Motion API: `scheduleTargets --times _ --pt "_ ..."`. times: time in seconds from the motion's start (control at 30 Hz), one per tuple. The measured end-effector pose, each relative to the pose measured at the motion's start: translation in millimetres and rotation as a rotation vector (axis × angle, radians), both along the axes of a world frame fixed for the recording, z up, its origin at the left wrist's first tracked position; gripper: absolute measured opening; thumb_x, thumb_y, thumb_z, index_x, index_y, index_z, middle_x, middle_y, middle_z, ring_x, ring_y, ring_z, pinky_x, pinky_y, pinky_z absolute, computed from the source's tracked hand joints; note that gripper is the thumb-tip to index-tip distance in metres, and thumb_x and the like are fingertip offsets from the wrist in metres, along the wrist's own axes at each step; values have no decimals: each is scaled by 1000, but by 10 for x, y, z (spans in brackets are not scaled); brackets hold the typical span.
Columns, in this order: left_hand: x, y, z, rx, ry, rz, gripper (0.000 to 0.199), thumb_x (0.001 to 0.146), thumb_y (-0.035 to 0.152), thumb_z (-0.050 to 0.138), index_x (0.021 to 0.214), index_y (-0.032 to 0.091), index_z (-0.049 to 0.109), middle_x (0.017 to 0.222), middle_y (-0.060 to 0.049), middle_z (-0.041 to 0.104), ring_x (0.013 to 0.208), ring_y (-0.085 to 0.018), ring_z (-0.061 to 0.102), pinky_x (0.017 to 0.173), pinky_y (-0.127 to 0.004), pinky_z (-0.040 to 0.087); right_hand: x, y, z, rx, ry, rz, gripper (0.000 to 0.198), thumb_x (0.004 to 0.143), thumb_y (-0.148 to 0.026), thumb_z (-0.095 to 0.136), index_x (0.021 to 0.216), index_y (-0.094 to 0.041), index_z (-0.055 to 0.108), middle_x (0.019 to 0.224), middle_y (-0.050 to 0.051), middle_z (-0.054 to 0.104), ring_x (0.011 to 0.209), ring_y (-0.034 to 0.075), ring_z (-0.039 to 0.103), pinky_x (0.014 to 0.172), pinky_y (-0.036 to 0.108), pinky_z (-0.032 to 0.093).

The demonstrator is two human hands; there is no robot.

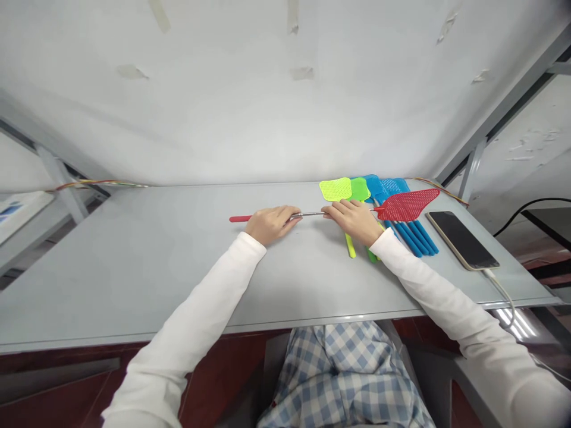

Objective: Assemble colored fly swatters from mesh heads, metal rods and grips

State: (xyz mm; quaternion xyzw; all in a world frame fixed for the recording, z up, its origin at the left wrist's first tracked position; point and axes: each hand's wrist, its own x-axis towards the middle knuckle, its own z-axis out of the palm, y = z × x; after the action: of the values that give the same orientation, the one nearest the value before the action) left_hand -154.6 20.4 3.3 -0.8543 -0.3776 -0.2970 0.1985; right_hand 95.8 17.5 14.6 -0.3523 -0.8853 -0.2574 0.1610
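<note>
A red fly swatter (pixel 407 205) with a thin metal telescopic rod lies crosswise between my hands, its perforated head to the right and its red grip end to the left. My left hand (pixel 271 224) is closed around the swatter near the grip. Farther right, my right hand (pixel 354 220) pinches the metal rod closer to the head. Beneath and behind my right hand are a yellow-green fly swatter (pixel 335 189), a green fly swatter (pixel 359 189) and several blue fly swatters (pixel 390 188), their handles pointing toward me. My right hand partly hides them.
A smartphone (pixel 464 239) with a white charging cable (pixel 498 284) lies at the right of the grey table (pixel 147 261). A white wall (pixel 223 119) with tape scraps rises behind the table. Metal frame posts (pixel 61 181) stand at both sides.
</note>
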Motion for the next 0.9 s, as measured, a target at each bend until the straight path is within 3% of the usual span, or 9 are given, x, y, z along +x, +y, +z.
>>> scheduleTargets --times 0.17,0.4,0.7,0.9 --pt "93 -24 8 81 30 43 33 96 41 40 85 22 65 64 -1 64 51 -11 55 49 -28 30 -14 -68 23 -36 77 -34 36 102 -32 30 93 -17 61 82 4 63 72 15 51 62 29 25" --pt "194 -97 -4 118 70 30 36 96 45 38 80 21 60 62 0 61 52 -11 53 51 -28 30 -4 -122 1 -134 53 -67 40 101 -36 28 97 -18 63 81 3 65 63 13 49 56 30 18" --pt "283 -149 -28 -171 82 149 34 94 41 39 80 19 61 63 -4 63 53 -14 57 46 -27 24 -27 -118 47 -186 5 -90 37 100 -35 31 97 -20 65 75 4 64 58 12 47 55 30 14" --pt "272 -75 -2 -236 143 221 36 92 39 38 79 19 65 61 -6 65 51 -16 54 47 -27 24 166 -18 182 -259 -63 -162 34 95 -32 34 100 -24 67 78 3 68 56 12 46 55 29 12"
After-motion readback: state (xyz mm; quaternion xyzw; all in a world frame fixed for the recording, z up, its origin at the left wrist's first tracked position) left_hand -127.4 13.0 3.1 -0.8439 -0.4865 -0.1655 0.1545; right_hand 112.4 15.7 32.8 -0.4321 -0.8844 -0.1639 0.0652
